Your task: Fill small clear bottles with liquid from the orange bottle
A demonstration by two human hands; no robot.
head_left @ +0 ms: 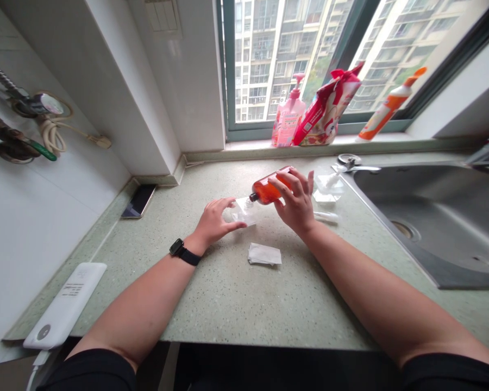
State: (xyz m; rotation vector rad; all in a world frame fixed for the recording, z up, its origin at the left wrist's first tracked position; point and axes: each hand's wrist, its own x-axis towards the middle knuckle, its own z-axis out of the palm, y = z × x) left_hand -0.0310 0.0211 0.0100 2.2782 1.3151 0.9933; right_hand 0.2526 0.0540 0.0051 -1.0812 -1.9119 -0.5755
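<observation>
My right hand point(296, 202) is wrapped round an orange-red bottle point(265, 188), which is tilted with its dark neck pointing down to the left. Under the neck is a small clear plastic container point(244, 213), its outline hard to make out. My left hand point(215, 221) holds this container between thumb and fingers. Nearer to me, a folded white tissue point(264, 254) lies on the speckled green countertop point(244, 304).
Clear packaging point(329, 184) and a white wrapped item point(326, 218) lie right of my right hand, before the steel sink point(424, 217). A phone point(139, 201) and white power bank point(65, 307) are at left. A pink pump bottle point(287, 120), red bag point(328, 111) and orange-white bottle point(385, 111) line the sill.
</observation>
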